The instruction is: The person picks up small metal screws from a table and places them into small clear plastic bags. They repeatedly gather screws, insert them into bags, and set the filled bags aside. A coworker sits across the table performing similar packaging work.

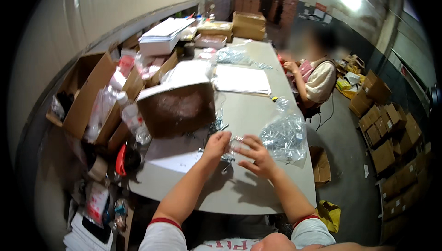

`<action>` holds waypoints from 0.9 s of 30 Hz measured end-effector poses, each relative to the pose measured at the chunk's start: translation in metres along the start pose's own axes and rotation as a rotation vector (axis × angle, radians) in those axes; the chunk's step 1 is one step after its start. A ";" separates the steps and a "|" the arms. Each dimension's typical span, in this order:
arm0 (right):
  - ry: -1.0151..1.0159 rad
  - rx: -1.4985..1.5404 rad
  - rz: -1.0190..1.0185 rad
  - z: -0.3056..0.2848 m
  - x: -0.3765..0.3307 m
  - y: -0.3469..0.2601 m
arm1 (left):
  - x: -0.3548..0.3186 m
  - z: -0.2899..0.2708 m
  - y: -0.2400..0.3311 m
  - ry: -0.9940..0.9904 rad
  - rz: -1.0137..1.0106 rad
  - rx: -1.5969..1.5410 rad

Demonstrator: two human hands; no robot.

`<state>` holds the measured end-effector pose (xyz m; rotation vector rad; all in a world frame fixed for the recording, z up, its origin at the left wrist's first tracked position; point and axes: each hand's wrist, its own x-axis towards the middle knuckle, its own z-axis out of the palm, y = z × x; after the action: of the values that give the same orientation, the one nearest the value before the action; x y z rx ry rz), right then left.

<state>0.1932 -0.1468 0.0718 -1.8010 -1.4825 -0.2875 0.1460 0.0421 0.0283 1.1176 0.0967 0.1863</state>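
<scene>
Over the near part of the table, my left hand [216, 146] is closed, with a thin dark metal piece [225, 127] sticking up past its fingertips; its exact kind is too small to tell. Between my hands is a small shiny clear thing [236, 144], which looks like a little plastic bag. My right hand [258, 158] faces it with fingers and thumb spread; whether the fingertips touch it is unclear. Small metal parts [227, 159] lie beneath my hands. A clear bag of metal hardware [283, 136] rests right of my right hand.
A tilted cardboard box [177, 113] stands beyond my left hand. White sheets [241, 79] lie farther up the table [216, 200]. Cartons and bottles crowd the left side. Another person [317, 76] sits at the far right edge. Stacked cartons [391, 145] line the right wall.
</scene>
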 end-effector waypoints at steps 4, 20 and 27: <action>-0.178 -0.029 0.036 -0.006 -0.004 0.001 | 0.008 -0.012 0.016 0.198 0.007 -0.054; -0.071 -0.068 0.206 0.029 -0.002 0.003 | 0.003 -0.014 0.017 0.308 0.598 0.950; -0.319 -0.442 -0.077 0.063 -0.002 -0.012 | 0.010 -0.021 0.015 0.454 0.539 0.695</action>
<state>0.1631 -0.1052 0.0324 -2.2206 -1.8204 -0.4056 0.1506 0.0693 0.0323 1.7628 0.2777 0.9441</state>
